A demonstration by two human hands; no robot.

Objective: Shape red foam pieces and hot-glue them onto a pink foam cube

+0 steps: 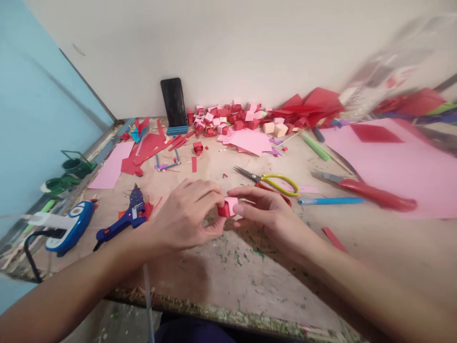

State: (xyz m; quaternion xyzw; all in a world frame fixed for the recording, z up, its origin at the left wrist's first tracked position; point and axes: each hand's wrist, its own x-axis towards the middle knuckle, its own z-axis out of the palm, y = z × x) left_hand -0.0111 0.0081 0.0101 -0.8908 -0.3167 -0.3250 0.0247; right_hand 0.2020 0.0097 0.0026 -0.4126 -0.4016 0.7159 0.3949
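Between my two hands is a small folded paper box (pixel 228 207), red on its left side and pink on top. My left hand (pixel 191 209) pinches its red side between thumb and fingers. From the other side, my right hand (pixel 269 212) grips the pink part with thumb and fingertips. The box is held just above the table, in front of yellow-handled scissors (pixel 278 183) that lie open-bladed behind my right hand. A blue glue gun (pixel 124 219) rests to the left of my left hand.
A heap of small paper boxes (pixel 235 116) lines the wall, beside a phone on a blue stand (pixel 174 102). Pink paper sheets (pixel 389 181), a red-handled knife (pixel 374 190) and a blue pen (pixel 332 201) lie right. A blue power strip (pixel 73 226) sits left.
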